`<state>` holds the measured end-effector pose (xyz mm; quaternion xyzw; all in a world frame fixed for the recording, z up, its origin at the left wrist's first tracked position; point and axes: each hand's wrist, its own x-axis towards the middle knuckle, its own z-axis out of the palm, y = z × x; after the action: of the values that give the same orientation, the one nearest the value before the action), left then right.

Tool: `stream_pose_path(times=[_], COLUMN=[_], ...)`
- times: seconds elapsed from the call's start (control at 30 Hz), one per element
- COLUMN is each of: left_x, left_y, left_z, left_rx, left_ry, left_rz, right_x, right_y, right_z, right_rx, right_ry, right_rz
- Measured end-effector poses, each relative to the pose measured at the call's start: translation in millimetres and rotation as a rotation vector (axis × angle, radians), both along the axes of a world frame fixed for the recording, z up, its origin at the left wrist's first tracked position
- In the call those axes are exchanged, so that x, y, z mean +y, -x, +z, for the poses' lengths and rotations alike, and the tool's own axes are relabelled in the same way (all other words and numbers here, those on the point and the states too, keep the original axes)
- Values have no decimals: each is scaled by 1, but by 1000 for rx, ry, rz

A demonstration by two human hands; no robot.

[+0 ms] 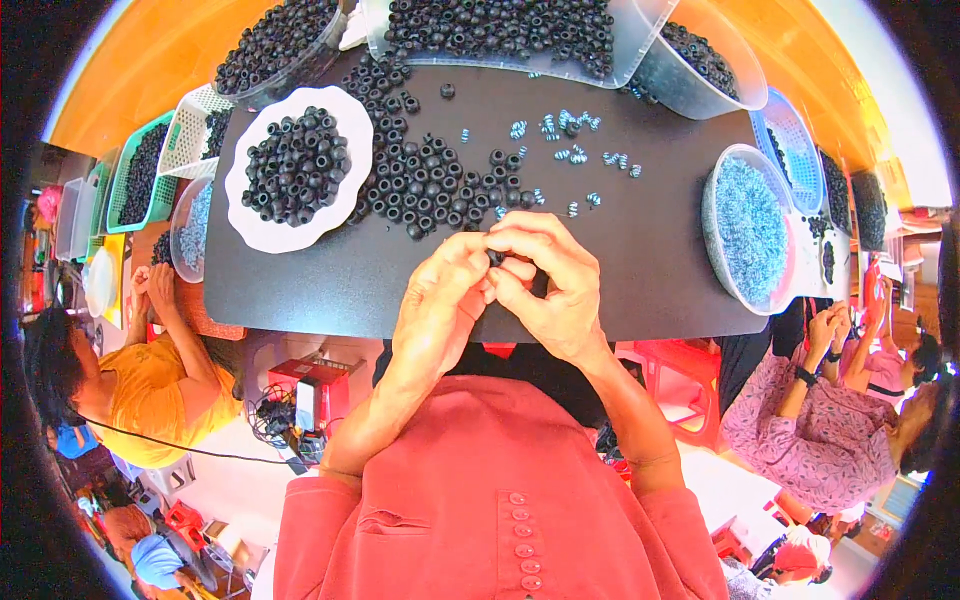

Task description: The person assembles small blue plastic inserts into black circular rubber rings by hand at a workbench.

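Note:
My left hand and my right hand meet fingertip to fingertip over the near edge of a black board. Between the fingertips sits a small black ring part, pinched from both sides and mostly hidden. Just beyond the hands lies a loose heap of black ring parts on the board. Small silvery metal pieces are scattered farther back.
A white scalloped plate of black rings sits at the left. Clear tubs of black rings line the far edge. A clear bowl of silvery pieces stands at the right. Other people sit at left and right.

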<state>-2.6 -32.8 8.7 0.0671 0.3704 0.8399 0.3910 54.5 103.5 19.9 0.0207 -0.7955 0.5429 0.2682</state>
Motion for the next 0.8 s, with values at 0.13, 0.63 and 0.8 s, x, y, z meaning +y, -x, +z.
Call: stream_pose_path(times=[0.13, 0.63, 0.8], left_x=[-2, -58, -47], left_y=[2, 26, 19], left_z=[4, 10, 8], left_rx=[43, 60, 67], left_ry=[23, -50, -75], left_rz=[-28, 275, 165], right_x=[-1, 19, 37], right_y=[1, -10, -12], right_z=[1, 9, 7], right_rx=[4, -76, -152], right_ry=[-2, -239, -333], right_rz=[-10, -251, -265])
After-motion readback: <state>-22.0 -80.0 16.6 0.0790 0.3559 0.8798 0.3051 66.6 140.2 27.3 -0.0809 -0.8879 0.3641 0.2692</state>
